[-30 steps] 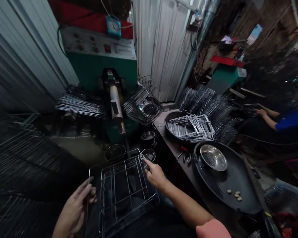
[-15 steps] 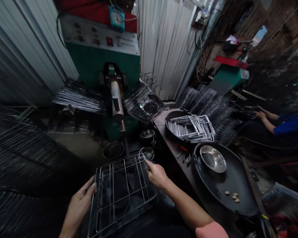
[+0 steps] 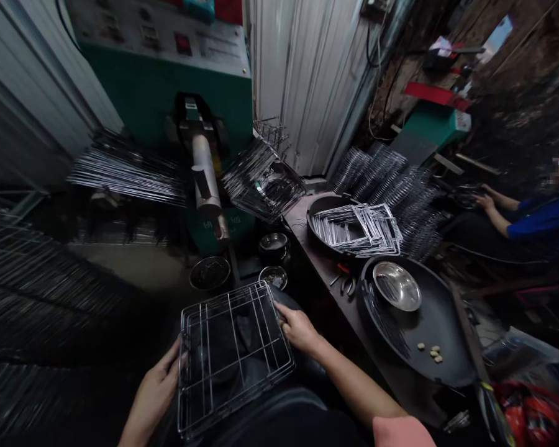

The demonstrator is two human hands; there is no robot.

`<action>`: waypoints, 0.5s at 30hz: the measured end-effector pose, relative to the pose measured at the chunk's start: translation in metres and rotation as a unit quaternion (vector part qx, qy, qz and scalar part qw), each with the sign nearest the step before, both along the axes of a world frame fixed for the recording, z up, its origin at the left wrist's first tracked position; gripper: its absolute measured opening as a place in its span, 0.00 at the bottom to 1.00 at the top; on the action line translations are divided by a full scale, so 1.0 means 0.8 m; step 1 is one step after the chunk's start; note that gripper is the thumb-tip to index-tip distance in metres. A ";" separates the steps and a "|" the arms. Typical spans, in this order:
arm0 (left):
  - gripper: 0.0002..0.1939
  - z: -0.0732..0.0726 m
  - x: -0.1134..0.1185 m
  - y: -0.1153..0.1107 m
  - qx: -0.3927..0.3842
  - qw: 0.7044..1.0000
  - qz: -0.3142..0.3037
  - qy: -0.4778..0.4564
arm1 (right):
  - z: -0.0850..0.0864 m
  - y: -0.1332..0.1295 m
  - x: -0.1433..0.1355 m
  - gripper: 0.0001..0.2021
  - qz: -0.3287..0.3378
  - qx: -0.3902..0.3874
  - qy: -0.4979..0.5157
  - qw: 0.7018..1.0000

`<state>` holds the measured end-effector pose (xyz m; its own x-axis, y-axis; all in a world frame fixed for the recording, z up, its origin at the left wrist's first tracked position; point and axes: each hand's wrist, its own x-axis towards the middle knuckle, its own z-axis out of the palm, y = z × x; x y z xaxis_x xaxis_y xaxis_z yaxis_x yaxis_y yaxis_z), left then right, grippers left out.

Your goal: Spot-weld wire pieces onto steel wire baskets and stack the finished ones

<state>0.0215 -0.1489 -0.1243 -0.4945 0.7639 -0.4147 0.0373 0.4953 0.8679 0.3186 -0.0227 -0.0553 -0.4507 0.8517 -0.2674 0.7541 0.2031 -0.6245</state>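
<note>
A rectangular wire rack (image 3: 237,354) of thin shiny rods lies across my lap, held between both hands. My left hand (image 3: 157,386) wraps round its left side, fingers partly hidden behind the wires. On the far side, near the top right corner, my right hand (image 3: 297,326) pinches the rim with thumb and fingers. Ahead of the rack stands a green machine (image 3: 168,74) with a pale metal arm (image 3: 204,162) sticking out towards me. Several wire racks (image 3: 263,180) hang in a bundle to the right of that arm.
More wire racks (image 3: 125,177) are stacked left of the machine. On the right-hand bench a black pan holds white wire frames (image 3: 372,230); another black pan (image 3: 447,335) holds a steel bowl (image 3: 395,287). Pliers (image 3: 349,287) lie between. A person in blue (image 3: 545,220) sits far right.
My view has shifted, so the machine sits further left and higher. The rack has turned flatter, and its two layers now line up more closely. Both hands still hold its sides.
</note>
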 end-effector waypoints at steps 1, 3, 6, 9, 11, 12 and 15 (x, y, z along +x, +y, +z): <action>0.42 0.000 0.000 0.001 -0.002 1.000 -0.001 0.007 | 0.003 0.001 -0.001 0.29 0.004 -0.003 -0.015 1.000; 0.40 0.003 0.001 0.003 -0.006 1.000 -0.003 0.014 | 0.009 0.001 -0.004 0.29 0.010 -0.007 -0.048 0.999; 0.37 0.009 0.003 0.005 -0.013 1.000 -0.006 -0.003 | 0.016 0.000 -0.006 0.30 0.017 -0.015 -0.078 0.997; 0.38 0.016 0.004 -0.003 -0.028 0.999 0.010 -0.033 | 0.018 0.000 -0.005 0.30 0.025 -0.026 -0.082 0.996; 0.40 0.020 0.006 -0.015 -0.043 0.998 0.031 -0.045 | 0.016 -0.002 -0.002 0.30 0.021 -0.032 -0.076 0.996; 0.39 0.022 0.007 -0.020 -0.049 0.997 0.040 -0.049 | 0.014 -0.004 0.000 0.30 0.015 -0.036 -0.068 0.997; 0.31 0.028 0.017 -0.011 -0.053 0.996 0.022 -0.062 | 0.003 -0.022 0.001 0.29 -0.022 -0.059 -0.027 0.998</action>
<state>0.0355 -0.1579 -0.1021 -0.4666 0.6920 -0.5509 -0.0896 0.5826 0.8078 0.3191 -0.0406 -0.0529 -0.3954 0.8317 -0.3897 0.7939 0.0961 -0.6004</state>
